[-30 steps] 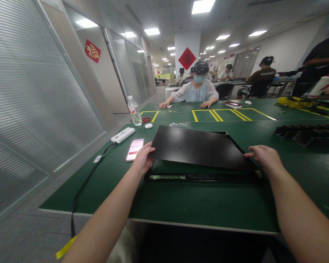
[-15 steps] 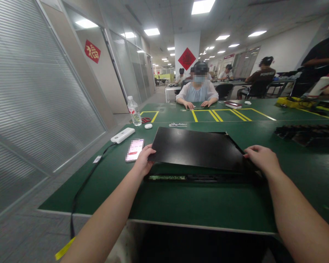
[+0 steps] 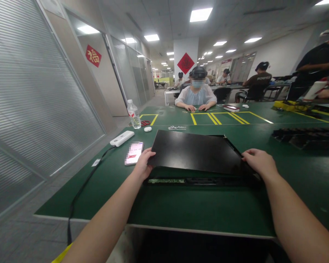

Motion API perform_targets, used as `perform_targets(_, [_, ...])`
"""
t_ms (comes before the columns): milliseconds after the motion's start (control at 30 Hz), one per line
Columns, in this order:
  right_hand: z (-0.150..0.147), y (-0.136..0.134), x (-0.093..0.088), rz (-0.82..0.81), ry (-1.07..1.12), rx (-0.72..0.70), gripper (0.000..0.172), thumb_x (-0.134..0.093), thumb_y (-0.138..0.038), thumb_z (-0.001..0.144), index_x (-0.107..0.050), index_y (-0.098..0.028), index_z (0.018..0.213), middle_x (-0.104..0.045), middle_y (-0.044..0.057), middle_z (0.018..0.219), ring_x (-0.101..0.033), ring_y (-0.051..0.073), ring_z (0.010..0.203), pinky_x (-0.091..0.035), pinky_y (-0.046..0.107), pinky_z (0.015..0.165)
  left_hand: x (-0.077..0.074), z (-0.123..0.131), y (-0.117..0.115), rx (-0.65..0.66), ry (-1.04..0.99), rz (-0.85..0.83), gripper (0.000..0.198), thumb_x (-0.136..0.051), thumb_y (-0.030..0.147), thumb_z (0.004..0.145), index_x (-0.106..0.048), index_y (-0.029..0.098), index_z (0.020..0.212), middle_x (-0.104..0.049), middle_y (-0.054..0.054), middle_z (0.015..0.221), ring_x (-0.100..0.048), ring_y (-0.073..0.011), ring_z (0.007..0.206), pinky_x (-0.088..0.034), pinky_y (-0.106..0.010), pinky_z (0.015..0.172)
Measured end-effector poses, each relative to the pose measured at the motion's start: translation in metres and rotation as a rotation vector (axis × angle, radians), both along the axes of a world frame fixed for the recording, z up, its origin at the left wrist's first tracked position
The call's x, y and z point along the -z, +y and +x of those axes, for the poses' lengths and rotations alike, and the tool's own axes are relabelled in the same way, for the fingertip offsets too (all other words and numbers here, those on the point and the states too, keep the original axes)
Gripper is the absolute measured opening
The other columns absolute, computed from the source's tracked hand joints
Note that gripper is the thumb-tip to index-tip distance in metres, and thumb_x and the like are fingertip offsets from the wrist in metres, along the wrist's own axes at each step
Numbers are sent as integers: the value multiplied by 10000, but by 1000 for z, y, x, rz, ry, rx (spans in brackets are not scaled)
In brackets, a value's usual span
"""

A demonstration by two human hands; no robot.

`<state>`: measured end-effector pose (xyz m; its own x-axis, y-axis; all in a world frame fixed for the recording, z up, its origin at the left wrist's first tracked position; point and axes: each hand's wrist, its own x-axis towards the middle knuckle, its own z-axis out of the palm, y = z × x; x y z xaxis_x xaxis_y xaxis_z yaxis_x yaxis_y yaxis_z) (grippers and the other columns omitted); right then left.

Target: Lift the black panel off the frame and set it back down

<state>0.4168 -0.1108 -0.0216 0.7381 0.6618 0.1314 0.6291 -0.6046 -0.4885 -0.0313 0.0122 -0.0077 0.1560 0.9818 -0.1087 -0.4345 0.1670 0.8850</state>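
Note:
A thin, glossy black screen panel (image 3: 194, 150) is tilted over a black frame (image 3: 222, 181), its near edge raised. Along the frame's near side a green circuit strip (image 3: 166, 180) shows in the gap. My left hand (image 3: 146, 162) grips the panel's left edge, thumb on top and fingers underneath. At the right edge, my right hand (image 3: 259, 160) is closed in a pinch near the panel's corner; its fingertips are partly hidden, and the frame lies right beside them.
Left on the green table (image 3: 197, 212) are a lit phone (image 3: 134, 153), a white power bank (image 3: 122, 138) with a black strap, a white case (image 3: 147, 129), a bottle (image 3: 134, 115) and red scissors (image 3: 145, 123). Black racks (image 3: 304, 138) stand right. A person (image 3: 196, 93) sits opposite.
The view has shifted slightly, so the scene sits a little lower. Both hands keep their hold and the panel stays tilted over the frame.

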Motion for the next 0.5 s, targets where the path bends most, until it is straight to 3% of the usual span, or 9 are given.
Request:
perform_targets(200, [-2,0,0,-1,-6,1,242,-621,-407,783,-807,-268,852,-783,87,836,-692,275,747,-487,350,627,-1,3,-1,-54,-51,-4,341,-929,322,708,-734,185,952,-786,-50,880,-761,-227,829,-612,-286,678])
perform_targets(500, [-9,-2,-5,-25,-11,-7,269,-601,-416,833,-814,-264,893,-780,101,869,-710,294,778,-503,378,661,2,2,4,-25,-69,55,354,-869,272,752,-799,177,1086,-818,-80,1055,-771,-241,932,-622,-278,704])
